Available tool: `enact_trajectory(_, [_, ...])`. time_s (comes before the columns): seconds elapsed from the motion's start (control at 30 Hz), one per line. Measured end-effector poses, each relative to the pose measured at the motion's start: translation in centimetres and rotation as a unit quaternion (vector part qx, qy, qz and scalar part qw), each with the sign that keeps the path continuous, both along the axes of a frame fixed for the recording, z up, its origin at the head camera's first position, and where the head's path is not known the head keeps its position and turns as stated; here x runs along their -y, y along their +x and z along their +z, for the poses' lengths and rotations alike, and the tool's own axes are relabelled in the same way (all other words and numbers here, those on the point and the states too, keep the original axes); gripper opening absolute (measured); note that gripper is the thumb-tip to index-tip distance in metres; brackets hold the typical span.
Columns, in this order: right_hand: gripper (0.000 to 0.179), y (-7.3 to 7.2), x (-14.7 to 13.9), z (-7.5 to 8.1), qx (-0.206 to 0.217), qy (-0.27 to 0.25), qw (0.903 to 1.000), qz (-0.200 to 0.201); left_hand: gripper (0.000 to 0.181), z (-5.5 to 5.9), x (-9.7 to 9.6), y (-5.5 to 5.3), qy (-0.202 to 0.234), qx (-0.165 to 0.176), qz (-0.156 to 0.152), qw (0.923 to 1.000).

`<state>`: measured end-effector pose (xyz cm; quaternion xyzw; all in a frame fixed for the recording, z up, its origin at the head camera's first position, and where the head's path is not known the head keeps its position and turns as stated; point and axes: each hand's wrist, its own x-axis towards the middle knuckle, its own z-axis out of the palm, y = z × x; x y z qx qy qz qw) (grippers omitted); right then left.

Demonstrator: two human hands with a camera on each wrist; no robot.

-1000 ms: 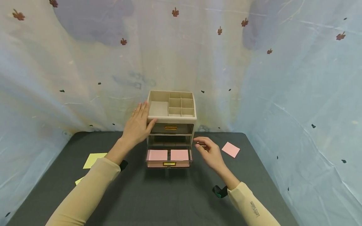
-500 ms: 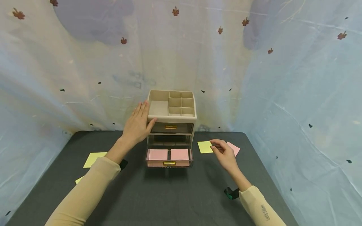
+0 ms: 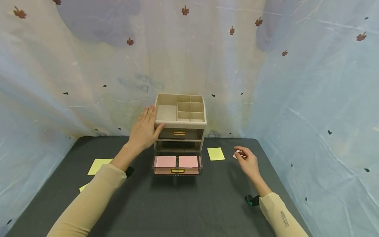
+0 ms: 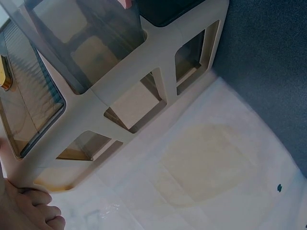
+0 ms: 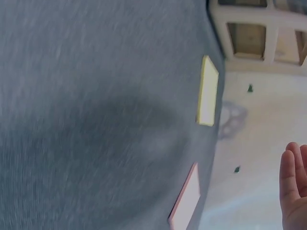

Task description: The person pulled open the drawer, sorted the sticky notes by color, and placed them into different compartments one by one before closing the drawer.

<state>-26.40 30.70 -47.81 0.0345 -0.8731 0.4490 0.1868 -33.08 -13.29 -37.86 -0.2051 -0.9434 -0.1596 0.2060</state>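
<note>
The pink pad [image 3: 238,154] lies on the dark cloth worktop [image 3: 183,210], just below and left of the right grip [image 3: 248,163], the nearer hand, which is loosely spread and holds nothing. It's thin, straight-edged, too covered to show a long axis. The left grip [image 3: 143,132] lies straight-fingered along the cream plastic box [image 3: 180,125], its smoky see-through drawer [image 3: 177,171] jutting near.
</note>
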Motion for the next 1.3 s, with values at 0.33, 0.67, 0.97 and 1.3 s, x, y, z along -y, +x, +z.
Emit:
enact_trajectory(0.33, [0.029, -2.2, -2.6, -1.2, 0.037, 0.022, 0.9985, -0.035, 0.084, 0.1, 0.1, 0.0, 0.001, 0.001, 0.001, 1.0])
enact_trajectory(0.67, [0.041, -4.1, -4.8, -2.2, 0.086, 0.068, 0.9927, -0.051, 0.083, 0.1, 0.1, -0.2, -0.003, -0.006, 0.005, 1.0])
enact_trajectory(0.97, [0.049, -5.2, -6.1, -3.2, 0.138, 0.116, 0.983, -0.037, 0.083, 0.0, 0.1, -0.3, -0.004, -0.003, 0.007, 1.0])
enact_trajectory(1.3, [0.055, -5.6, -7.1, -4.1, 0.166, 0.171, 0.971, -0.025, 0.082, 0.1, 0.0, -0.2, -0.012, -0.005, 0.009, 0.9999])
